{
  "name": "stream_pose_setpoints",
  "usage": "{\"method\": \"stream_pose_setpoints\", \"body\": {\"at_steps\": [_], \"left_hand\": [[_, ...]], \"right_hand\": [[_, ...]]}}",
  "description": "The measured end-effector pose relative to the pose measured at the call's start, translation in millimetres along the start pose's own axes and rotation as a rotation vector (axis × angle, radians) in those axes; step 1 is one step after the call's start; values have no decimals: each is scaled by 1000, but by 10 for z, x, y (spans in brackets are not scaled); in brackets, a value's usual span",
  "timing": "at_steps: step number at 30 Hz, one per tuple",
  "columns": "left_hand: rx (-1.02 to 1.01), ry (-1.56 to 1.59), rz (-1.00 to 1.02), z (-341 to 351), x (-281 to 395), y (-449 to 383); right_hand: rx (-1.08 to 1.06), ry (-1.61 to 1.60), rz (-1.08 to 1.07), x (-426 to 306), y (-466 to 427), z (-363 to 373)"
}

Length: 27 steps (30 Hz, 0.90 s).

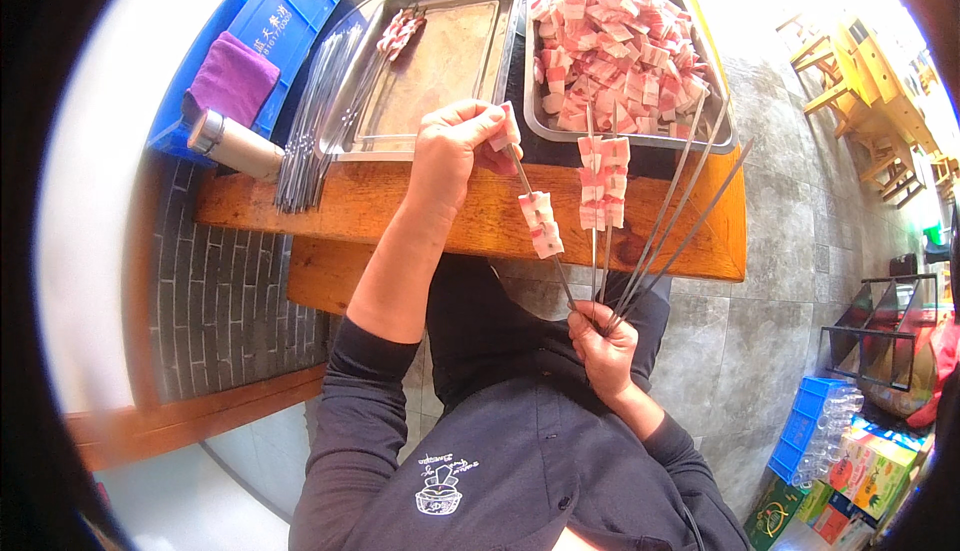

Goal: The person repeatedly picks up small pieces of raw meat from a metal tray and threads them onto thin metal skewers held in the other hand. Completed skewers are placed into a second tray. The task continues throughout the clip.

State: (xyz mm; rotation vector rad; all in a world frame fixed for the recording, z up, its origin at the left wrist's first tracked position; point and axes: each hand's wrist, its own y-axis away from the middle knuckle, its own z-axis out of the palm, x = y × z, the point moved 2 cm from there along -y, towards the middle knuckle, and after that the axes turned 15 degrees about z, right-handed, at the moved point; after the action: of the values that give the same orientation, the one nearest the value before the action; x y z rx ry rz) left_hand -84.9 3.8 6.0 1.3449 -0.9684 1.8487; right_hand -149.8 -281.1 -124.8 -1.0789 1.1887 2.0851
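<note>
My left hand (461, 130) pinches a slice of raw streaky pork (506, 129) at the upper end of a flat metal skewer (523, 176). Further down that skewer sits a short stack of meat pieces (541, 224), apart from the pinched slice. My right hand (604, 344) grips the lower ends of several metal skewers in a fan over my lap. Two of these carry threaded meat (602, 183); three at the right (675, 198) are bare. Just beyond, a steel tray (534, 112) is heaped with cut raw pork (619, 48).
Left of it, another steel tray (450, 93) holds a few loaded skewers (401, 33). Bare skewers (311, 123) lie bundled beside a bottle (236, 147), a purple cloth (234, 78) and a blue crate (289, 7). The wooden table's edge (480, 213) crosses before me.
</note>
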Motion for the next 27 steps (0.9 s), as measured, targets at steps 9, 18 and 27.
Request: {"method": "stream_pose_setpoints", "body": {"at_steps": [9,18,27], "left_hand": [[8,18,17,40,-27,70],[-12,61,-12,152,-121,194],[-42,111,-126,308,-121,298]], "right_hand": [[-36,-19,16,-15,5,5],[-46,-70,55,-50,-12,15],[-172,-200,73,-202,-19,42]]}}
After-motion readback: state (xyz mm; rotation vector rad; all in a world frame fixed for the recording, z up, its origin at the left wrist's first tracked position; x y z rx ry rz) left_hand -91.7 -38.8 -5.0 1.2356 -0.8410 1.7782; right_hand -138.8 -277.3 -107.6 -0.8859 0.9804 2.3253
